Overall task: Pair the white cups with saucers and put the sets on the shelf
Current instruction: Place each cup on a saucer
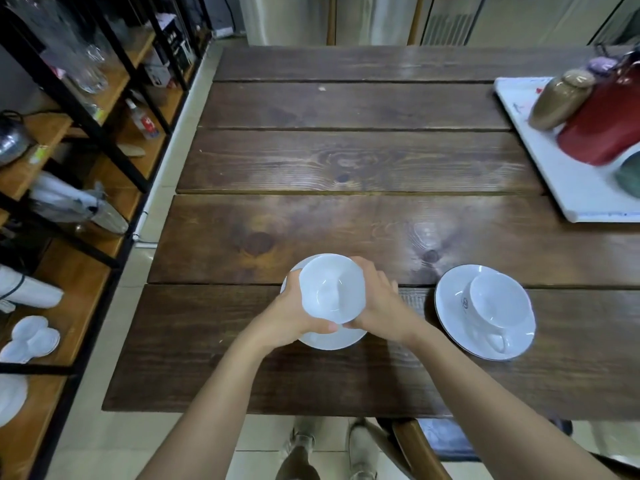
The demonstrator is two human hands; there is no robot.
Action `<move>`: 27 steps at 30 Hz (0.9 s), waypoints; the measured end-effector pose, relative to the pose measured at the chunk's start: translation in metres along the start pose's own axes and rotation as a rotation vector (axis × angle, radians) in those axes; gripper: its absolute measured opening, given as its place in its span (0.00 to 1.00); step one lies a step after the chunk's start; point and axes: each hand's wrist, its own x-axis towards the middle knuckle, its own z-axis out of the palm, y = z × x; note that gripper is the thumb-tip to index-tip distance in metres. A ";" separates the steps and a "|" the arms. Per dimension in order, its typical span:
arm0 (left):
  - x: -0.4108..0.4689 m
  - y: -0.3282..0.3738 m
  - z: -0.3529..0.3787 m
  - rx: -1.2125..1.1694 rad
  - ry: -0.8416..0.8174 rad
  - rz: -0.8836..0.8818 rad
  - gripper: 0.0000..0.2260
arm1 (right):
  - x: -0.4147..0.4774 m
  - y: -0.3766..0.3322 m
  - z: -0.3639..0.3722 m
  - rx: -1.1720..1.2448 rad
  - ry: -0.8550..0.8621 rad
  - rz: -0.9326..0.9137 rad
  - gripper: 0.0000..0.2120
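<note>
A white cup (331, 288) stands on a white saucer (332, 340) near the front of the dark wooden table (346, 161). My left hand (294, 315) grips the set from the left and my right hand (377, 299) from the right, fingers wrapped around cup and saucer. Its handle is hidden. To the right a second white cup (497, 303) sits on its saucer (450, 306), handle toward me, with no hand on it. The wooden shelf unit (79, 282) with black frame stands to the left of the table.
White dishes (31, 337) and a white plate (10, 396) lie on the near shelf level. Glassware, bottles and a metal pot fill the farther shelves. A white tray (568, 188) with a red jug (606, 123) and a brown jar sits at the table's right. A chair (415, 448) stands below the front edge.
</note>
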 end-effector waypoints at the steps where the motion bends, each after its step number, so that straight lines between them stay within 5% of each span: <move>1: -0.001 0.001 0.001 -0.008 0.005 0.002 0.35 | 0.000 0.000 0.000 -0.008 -0.010 0.004 0.39; 9: -0.002 0.001 -0.012 0.106 -0.020 0.007 0.29 | 0.000 0.007 0.002 -0.037 -0.028 0.020 0.39; 14: 0.005 -0.005 -0.025 0.172 0.281 -0.210 0.28 | -0.003 0.014 -0.003 0.105 0.076 0.009 0.34; 18: 0.010 -0.007 -0.025 0.042 0.378 -0.348 0.35 | 0.000 0.014 -0.003 0.544 0.257 0.355 0.21; 22: 0.014 -0.008 -0.024 -0.250 0.323 -0.504 0.39 | -0.001 0.007 -0.001 0.482 0.144 0.547 0.27; 24: 0.017 -0.009 -0.022 -0.271 0.303 -0.524 0.34 | 0.000 0.005 0.005 0.493 0.106 0.615 0.27; 27: 0.021 -0.012 -0.020 -0.224 0.268 -0.507 0.15 | 0.004 0.001 0.015 0.512 0.170 0.634 0.26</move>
